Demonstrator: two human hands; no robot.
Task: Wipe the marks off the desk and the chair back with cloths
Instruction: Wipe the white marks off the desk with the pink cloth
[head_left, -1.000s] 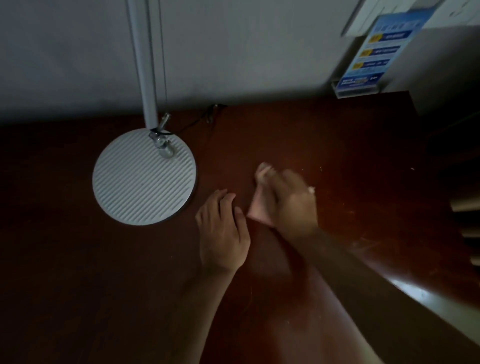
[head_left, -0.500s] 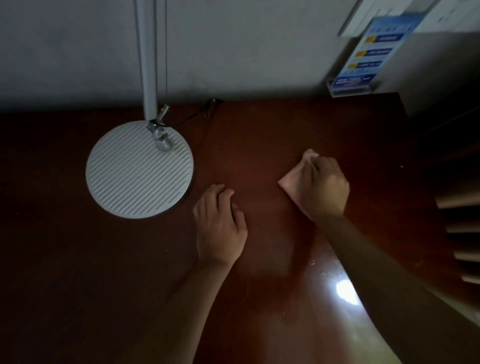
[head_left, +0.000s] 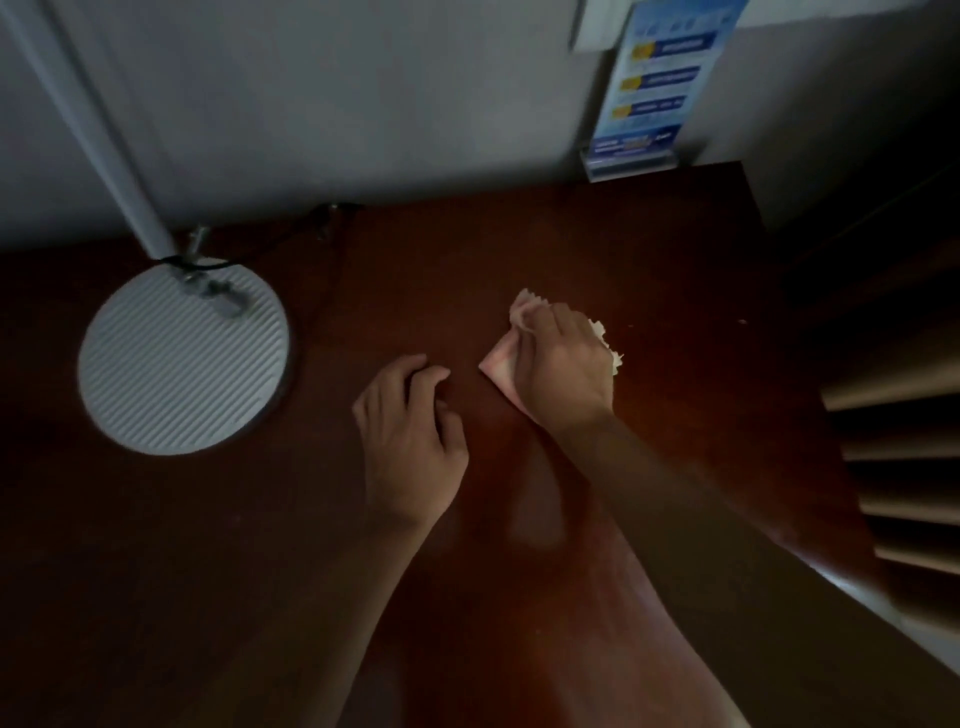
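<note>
Pink cloth (head_left: 501, 358), one, right hand (head_left: 563, 371) holding

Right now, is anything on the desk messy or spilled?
Nothing is spilled. A few pale specks lie on the desk right of the cloth under the right hand. The left hand rests beside it, holding nothing. The lamp base sits flat.

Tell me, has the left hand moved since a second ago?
No. The left hand rests on the desk at about the same gap from the lamp base; only the right hand wipes with the cloth.
</note>
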